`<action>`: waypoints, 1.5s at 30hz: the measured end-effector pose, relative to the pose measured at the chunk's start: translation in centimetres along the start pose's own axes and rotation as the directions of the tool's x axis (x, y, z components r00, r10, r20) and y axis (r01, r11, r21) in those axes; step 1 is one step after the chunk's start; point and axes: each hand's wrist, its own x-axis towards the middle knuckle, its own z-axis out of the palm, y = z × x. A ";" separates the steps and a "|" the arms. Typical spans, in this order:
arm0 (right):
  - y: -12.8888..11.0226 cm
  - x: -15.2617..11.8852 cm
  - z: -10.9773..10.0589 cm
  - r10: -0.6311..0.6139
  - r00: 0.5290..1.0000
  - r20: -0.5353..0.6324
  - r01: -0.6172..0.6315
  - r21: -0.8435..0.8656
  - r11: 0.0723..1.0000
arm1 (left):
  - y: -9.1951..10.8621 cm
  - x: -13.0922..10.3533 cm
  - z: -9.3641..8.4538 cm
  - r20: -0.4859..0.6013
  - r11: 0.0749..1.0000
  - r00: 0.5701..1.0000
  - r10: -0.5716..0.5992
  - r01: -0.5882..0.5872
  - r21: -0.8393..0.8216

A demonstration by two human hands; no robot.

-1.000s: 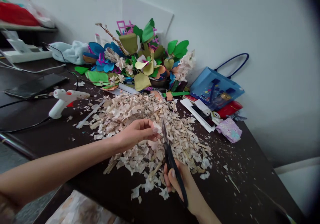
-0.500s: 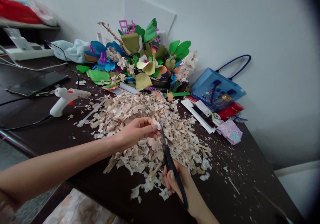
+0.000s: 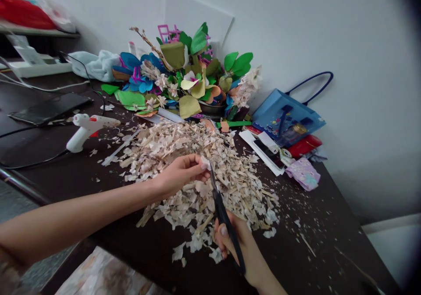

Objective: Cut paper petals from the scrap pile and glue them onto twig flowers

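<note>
Between the thumb and fingers of my left hand (image 3: 184, 172) is a small whitish scrap (image 3: 205, 163), thin like a petal or a bit of husk. My right hand (image 3: 238, 244) grips black-handled scissors (image 3: 221, 207), whose blades point up and away and meet the scrap's right edge. Whether the blades are cutting into it is too small to tell. Both hands are over a broad heap of pale, dry-looking scraps (image 3: 177, 139) on the dark table (image 3: 315, 268).
A white glue gun (image 3: 79, 139) with its cord lies at left, near a dark phone-like slab (image 3: 49, 108). Colourful artificial flowers (image 3: 197, 73) are massed at the back. On the right are a blue bag (image 3: 283, 115), white papers (image 3: 263, 156) and a patterned cloth packet (image 3: 303, 173).
The scissor blades have closed slightly around the edge of the scrap, with the handles drawn a little together. My left hand stays almost in place.
</note>
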 end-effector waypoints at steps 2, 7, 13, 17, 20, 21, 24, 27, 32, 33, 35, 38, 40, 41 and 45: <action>0.1 0.1 0.0 0.009 1.000 -0.005 -0.009 -0.003 1.000 | 0.0 0.0 0.0 -0.002 1.000 1.000 0.009 -0.009 -0.002; -0.1 0.2 0.1 0.021 1.000 -0.007 -0.021 -0.001 1.000 | -0.1 0.1 -0.1 0.008 1.000 1.000 0.007 -0.007 -0.014; -0.1 0.2 0.1 0.014 1.000 -0.007 -0.014 0.005 1.000 | -0.1 0.1 -0.1 0.009 1.000 1.000 0.007 -0.007 -0.023; 0.1 0.2 0.2 0.011 1.000 -0.007 -0.011 0.008 1.000 | -0.1 0.1 -0.1 0.010 1.000 1.000 0.007 -0.007 -0.019; 0.2 0.1 0.2 0.019 1.000 -0.010 -0.018 0.019 1.000 | -0.1 0.1 -0.1 0.007 1.000 1.000 0.008 -0.008 -0.013; 0.2 0.1 0.2 0.021 1.000 -0.016 -0.021 0.024 0.999 | -0.1 0.1 -0.1 0.008 1.000 1.000 0.007 -0.007 -0.010; 0.3 0.1 0.2 0.018 0.999 -0.028 -0.017 0.018 1.000 | -0.1 0.1 -0.1 0.009 1.000 1.000 0.006 -0.006 -0.007; 0.2 0.2 0.2 0.018 1.000 -0.019 -0.018 0.017 1.000 | -0.1 0.1 -0.2 0.015 1.000 1.000 0.005 -0.005 -0.005; -0.1 0.2 0.2 0.027 0.999 -0.021 -0.026 0.027 0.999 | -0.1 0.2 -0.2 0.012 1.000 1.000 0.007 -0.007 -0.014; -0.1 0.2 0.2 0.026 0.999 -0.019 -0.026 0.020 0.999 | -0.1 0.2 -0.2 0.012 1.000 1.000 0.007 -0.006 -0.013; 0.2 0.2 0.2 0.022 1.000 -0.019 -0.022 0.013 1.000 | 0.0 0.2 -0.3 0.015 1.000 1.000 0.003 -0.003 -0.008; 0.4 0.3 0.1 0.018 1.000 -0.019 -0.017 0.027 0.999 | 0.0 0.3 -0.5 0.030 1.000 1.000 -0.003 0.004 -0.010; 0.4 0.3 0.1 0.021 0.999 -0.027 -0.020 0.033 0.999 | 0.1 0.4 -0.6 0.039 1.000 0.999 -0.009 0.009 -0.011; 0.3 0.4 0.1 0.023 0.999 -0.030 -0.023 0.031 0.999 | 0.1 0.4 -0.7 0.044 1.000 0.999 -0.012 0.013 -0.008; 0.0 0.4 0.0 0.019 1.000 -0.019 -0.019 0.011 1.000 | 0.6 0.5 -0.8 0.067 0.999 0.997 -0.033 0.033 0.012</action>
